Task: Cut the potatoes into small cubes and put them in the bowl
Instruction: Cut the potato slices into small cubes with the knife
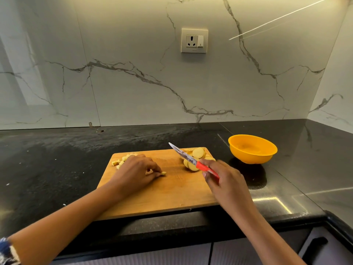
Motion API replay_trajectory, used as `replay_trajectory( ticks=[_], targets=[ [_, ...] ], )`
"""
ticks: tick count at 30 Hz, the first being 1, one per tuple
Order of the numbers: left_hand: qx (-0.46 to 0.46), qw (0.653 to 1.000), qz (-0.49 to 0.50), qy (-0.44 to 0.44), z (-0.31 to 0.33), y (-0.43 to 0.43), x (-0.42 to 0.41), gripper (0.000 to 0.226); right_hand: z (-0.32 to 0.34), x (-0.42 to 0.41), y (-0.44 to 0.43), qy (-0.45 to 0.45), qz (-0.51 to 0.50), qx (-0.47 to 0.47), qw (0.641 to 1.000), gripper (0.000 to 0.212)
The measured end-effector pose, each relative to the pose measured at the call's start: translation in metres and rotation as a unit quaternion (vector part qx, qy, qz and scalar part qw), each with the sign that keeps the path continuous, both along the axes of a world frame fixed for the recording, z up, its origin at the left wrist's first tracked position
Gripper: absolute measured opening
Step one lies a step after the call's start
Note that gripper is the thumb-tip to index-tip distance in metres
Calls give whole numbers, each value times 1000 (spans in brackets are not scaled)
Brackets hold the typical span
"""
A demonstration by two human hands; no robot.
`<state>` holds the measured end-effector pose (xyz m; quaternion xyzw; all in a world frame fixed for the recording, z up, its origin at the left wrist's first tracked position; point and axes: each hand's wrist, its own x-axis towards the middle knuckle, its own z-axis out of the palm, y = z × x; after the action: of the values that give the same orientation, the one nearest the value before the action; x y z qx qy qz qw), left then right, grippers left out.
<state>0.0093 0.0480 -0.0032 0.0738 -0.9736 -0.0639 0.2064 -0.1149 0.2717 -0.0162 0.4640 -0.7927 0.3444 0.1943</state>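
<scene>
A wooden cutting board point(168, 194) lies on the black counter. My left hand point(135, 172) rests on the board and pinches a small potato piece point(163, 173) at its fingertips. Several small potato cubes point(121, 161) lie at the board's far left corner, partly hidden behind that hand. My right hand point(227, 182) grips the red handle of a knife point(193, 161), whose blade points up and to the left above the board. Round potato slices point(197, 155) are stacked at the board's far right corner, under the blade. An orange bowl point(252, 149) stands to the right of the board; it looks empty.
The black counter point(57, 169) runs to a marble-patterned wall with a socket point(194, 41). It turns a corner at the right. The front edge of the counter lies just below the board, with cabinet fronts point(257, 253) beneath.
</scene>
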Motion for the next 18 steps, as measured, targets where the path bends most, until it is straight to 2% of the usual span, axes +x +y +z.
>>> replay_trajectory(
  ticks=[3, 7, 11, 18],
  targets=[
    [-38, 999, 13, 2, -6, 4, 8, 30, 0, 32, 5, 30, -19, 39, 999, 42],
    [-82, 991, 49, -89, -10, 13, 16, 79, -3, 60, 2, 59, -43, 75, 995, 45],
    [-65, 992, 46, -100, -9, 22, 20, 85, -3, 70, -5, 61, -52, 128, 989, 47],
    [-60, 989, 42, -129, -9, 27, 23, 94, 1, 83, -12, 67, -46, 160, 984, 53]
  ],
)
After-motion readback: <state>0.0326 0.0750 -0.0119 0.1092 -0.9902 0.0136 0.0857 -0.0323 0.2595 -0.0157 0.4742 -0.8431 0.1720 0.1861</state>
